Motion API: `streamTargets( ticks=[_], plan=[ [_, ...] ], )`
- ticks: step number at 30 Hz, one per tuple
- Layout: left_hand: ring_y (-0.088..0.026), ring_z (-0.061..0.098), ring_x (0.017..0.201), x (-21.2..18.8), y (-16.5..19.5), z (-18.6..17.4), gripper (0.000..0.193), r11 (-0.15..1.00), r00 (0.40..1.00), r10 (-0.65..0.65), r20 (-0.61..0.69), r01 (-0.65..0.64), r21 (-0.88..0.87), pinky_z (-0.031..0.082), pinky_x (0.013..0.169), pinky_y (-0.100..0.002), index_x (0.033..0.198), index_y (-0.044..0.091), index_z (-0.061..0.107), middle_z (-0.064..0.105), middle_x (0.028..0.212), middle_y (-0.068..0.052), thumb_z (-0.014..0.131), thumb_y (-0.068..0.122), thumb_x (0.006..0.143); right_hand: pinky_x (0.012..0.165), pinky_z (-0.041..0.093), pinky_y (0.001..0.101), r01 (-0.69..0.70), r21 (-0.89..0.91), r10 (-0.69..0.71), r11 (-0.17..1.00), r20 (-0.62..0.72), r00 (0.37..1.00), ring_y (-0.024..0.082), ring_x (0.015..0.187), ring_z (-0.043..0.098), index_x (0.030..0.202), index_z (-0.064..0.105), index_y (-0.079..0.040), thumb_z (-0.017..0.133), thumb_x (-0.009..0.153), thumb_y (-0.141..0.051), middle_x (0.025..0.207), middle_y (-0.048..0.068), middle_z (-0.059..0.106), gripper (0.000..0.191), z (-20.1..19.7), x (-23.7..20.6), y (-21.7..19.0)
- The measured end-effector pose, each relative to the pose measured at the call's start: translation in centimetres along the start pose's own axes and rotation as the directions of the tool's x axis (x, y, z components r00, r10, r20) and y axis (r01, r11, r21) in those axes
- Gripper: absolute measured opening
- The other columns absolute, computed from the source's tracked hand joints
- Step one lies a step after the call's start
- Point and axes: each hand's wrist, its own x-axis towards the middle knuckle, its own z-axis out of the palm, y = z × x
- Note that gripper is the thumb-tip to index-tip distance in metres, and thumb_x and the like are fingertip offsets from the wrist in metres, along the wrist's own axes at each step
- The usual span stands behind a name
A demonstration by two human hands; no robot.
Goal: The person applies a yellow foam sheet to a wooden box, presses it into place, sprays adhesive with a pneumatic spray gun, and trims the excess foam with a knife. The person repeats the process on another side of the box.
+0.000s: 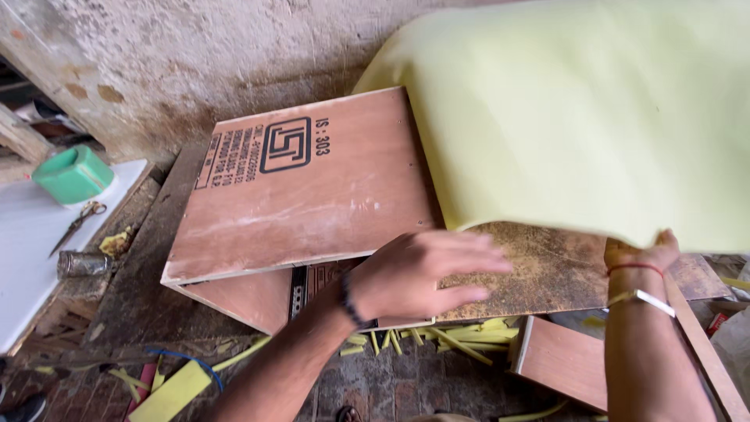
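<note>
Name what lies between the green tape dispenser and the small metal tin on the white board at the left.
In the head view, a pair of scissors lies between the green tape dispenser and the metal tin, on the white board.

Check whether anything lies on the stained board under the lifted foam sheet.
Only the left hand lies flat on the stained board. The right hand holds the yellow foam sheet up above it. Nothing else visible there.

Pale yellow foam sheet (578, 117) runs off the frame's top and right edges.
The lifted sheet hides the right hand's (642, 252) fingers and part of the glue-stained brown plywood board (547, 270) beneath; a dark shoe (23, 408) is cut off at bottom left.
</note>
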Motion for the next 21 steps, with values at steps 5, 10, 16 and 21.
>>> streamTargets(
  ticks=[5,10,16,21],
  plan=[
    [-0.021,0.076,0.11,-6.5,-0.3,-0.7,0.027,0.908,0.922,-0.377,-0.085,0.35,-0.232,0.062,0.098,-0.034,0.119,0.012,0.076,0.077,0.12,-0.007,0.075,0.019,0.093,0.103,0.056,0.0488,0.003,0.157,-0.012,0.988,0.058,0.998,0.035,0.126,0.063,0.154,0.047,-0.011,0.026,0.094,-0.066,0.15,0.019,0.057,0.084,-4.4,-5.3,4.9],
    [-0.019,0.078,0.102,-11.0,-1.6,-0.5,0.026,0.795,0.793,-0.583,-0.176,0.513,-0.323,0.063,0.088,-0.032,0.119,0.01,0.076,0.08,0.115,-0.007,0.074,0.015,0.093,0.095,0.05,0.0335,-0.162,-0.284,0.266,0.945,0.378,0.887,0.024,0.111,0.06,0.158,0.049,-0.011,0.037,0.09,-0.084,0.143,0.013,0.06,0.101,-5.4,-14.3,11.5],
    [-0.015,0.078,0.1,-18.3,-1.4,-1.7,0.028,0.64,0.65,-0.744,-0.153,0.627,-0.444,0.065,0.083,-0.028,0.119,0.01,0.074,0.08,0.114,-0.006,0.074,0.014,0.092,0.085,0.054,0.0353,-0.255,-0.689,0.734,0.678,0.626,0.264,0.024,0.092,0.067,0.136,0.063,0.005,0.072,0.096,-0.052,0.105,0.017,0.072,0.07,-2.9,-23.1,17.1],
    [-0.014,0.078,0.102,-26.5,-1.6,-5.5,0.026,0.62,0.572,-0.773,-0.277,0.587,-0.52,0.064,0.086,-0.029,0.121,0.006,0.074,0.08,0.113,-0.008,0.072,0.013,0.096,0.085,0.055,0.0316,-0.108,-0.858,0.861,0.501,0.507,-0.039,0.017,0.093,0.067,0.135,0.065,0.004,0.072,0.098,-0.03,0.106,0.013,0.073,0.05,2.2,-29.7,25.5]
  ],
)
